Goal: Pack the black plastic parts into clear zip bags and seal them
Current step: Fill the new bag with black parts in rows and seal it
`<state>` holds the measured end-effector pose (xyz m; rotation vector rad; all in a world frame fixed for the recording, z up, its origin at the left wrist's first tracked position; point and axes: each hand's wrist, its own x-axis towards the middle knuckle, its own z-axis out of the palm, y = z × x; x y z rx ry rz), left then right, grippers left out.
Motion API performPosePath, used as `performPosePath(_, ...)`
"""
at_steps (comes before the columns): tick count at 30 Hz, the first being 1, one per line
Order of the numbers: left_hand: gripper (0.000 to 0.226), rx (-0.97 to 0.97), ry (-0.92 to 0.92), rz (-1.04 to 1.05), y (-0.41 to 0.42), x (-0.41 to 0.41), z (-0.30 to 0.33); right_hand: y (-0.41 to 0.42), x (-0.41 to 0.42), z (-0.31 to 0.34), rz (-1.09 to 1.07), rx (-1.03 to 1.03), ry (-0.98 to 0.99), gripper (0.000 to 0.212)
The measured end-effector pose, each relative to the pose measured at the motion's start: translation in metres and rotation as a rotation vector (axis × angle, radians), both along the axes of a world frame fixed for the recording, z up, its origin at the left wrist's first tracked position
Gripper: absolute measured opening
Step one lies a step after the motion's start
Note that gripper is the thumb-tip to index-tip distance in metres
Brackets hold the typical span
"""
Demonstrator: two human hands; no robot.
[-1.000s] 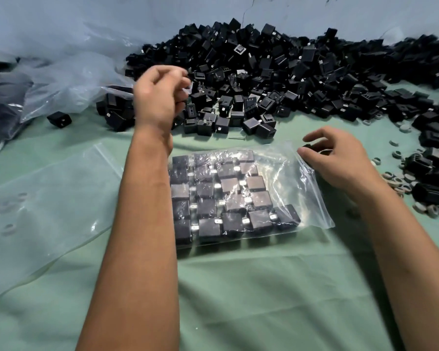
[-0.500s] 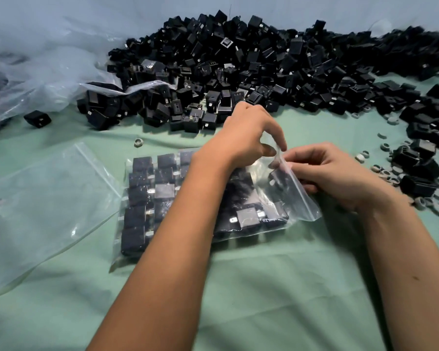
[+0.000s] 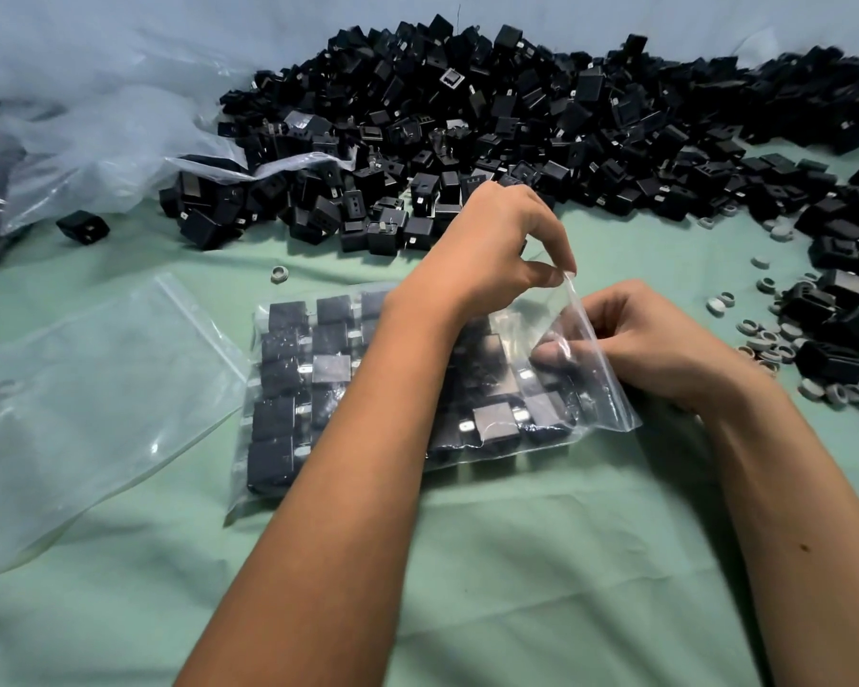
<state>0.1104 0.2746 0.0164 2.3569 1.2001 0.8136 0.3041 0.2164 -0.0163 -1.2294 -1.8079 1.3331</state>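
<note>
Fingers of left hand pinched bag mouth's top corner; right hand gripped the mouth's edge. One filled bag on green cloth; one empty bag left; parts heaped behind, uncounted.

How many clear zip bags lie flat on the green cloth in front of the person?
2. The filled bag lies in the middle, its mouth pinched by the left hand and right hand. The empty bag lies flat to its left. More may be hidden in the crumpled plastic behind.
</note>
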Motion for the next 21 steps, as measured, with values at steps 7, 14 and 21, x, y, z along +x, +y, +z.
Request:
performPosePath(7, 0.014, -0.015, -0.022, -0.006, -0.001, 0.001, 0.0, 0.002, -0.004, -0.002, 0.036, 0.03, 0.007, 0.016)
performPosePath(14, 0.012, -0.078, -0.099, 0.109, 0.003, -0.021, 0.0, 0.008, -0.005, -0.012, -0.365, 0.116, 0.061, 0.018)
performPosePath(21, 0.013, -0.149, -0.184, 0.423, 0.011, -0.065, -0.009, 0.044, -0.009, -0.005, -0.674, 0.337, -0.13, 0.017)
